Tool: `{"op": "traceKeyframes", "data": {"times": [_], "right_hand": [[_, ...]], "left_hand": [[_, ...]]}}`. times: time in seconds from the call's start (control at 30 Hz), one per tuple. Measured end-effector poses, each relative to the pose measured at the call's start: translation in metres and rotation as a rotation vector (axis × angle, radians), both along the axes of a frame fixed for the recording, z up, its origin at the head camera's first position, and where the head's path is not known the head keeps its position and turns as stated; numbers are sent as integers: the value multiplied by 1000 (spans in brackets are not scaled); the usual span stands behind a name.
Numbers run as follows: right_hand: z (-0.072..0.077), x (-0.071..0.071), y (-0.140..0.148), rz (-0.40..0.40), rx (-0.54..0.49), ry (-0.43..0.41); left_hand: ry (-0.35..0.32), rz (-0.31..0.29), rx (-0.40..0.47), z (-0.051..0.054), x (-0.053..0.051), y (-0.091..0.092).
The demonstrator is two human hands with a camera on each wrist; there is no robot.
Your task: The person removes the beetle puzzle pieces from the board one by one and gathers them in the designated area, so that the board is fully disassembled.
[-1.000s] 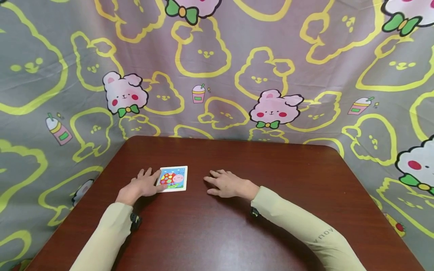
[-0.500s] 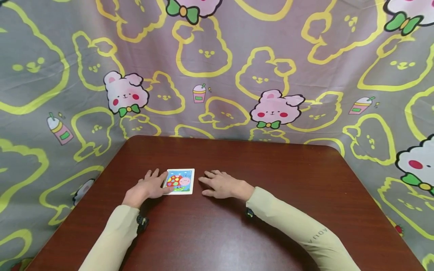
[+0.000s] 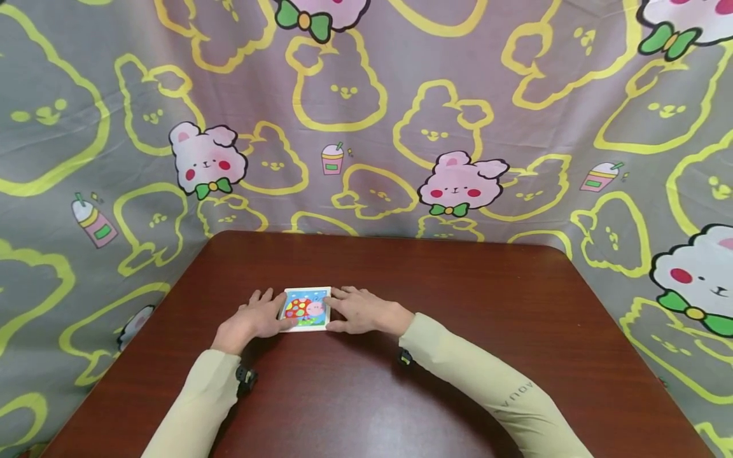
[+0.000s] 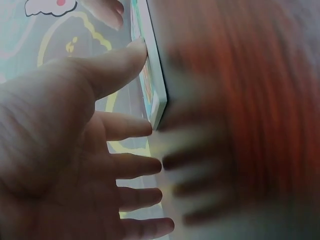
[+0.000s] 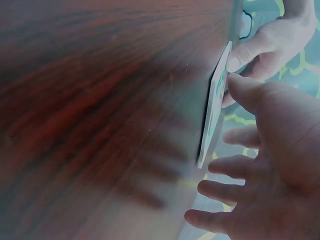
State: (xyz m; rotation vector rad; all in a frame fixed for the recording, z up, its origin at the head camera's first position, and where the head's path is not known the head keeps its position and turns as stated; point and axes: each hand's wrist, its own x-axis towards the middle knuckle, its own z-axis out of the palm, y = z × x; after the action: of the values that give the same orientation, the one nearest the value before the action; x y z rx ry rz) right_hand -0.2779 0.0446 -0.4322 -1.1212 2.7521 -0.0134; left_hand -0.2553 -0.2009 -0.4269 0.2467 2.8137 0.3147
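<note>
A small square picture board (image 3: 305,310) with a white border lies flat on the table, showing a cartoon ladybug on blue. At its left side rests my left hand (image 3: 256,320), thumb and index finger touching the border, the other fingers spread and fairly straight. From the opposite side, my right hand (image 3: 362,312) lays its thumb and index finger on the right border. In the left wrist view the thumb lies on the board's edge (image 4: 159,85). The right wrist view shows the board (image 5: 214,112) side-on, both thumbs near its front edge and my right fingers extended.
The dark red-brown wooden table (image 3: 458,286) extends around the board on every side. Behind and beside it hangs a grey curtain (image 3: 366,114) printed with yellow outlines and cartoon rabbits. Dark straps with small devices (image 3: 246,379) sit at the wrists.
The board has slid to the right with my left hand. My right hand has come leftward from apart and now touches the board's right border.
</note>
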Motion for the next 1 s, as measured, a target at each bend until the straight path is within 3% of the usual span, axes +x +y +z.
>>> {"op": "traceKeyframes", "data": {"times": [0.4,0.73,1.0], "right_hand": [[-2,-2,-4,3,69,10],[-4,-6,13,-6,73,-36],[-3,-12,28,-5,58,-58]], "left_hand": [[-21,-45,-21,7,5,12],[-55,-60,-7,8,-2,15],[-68,-39,-2,10,-8,27]]}}
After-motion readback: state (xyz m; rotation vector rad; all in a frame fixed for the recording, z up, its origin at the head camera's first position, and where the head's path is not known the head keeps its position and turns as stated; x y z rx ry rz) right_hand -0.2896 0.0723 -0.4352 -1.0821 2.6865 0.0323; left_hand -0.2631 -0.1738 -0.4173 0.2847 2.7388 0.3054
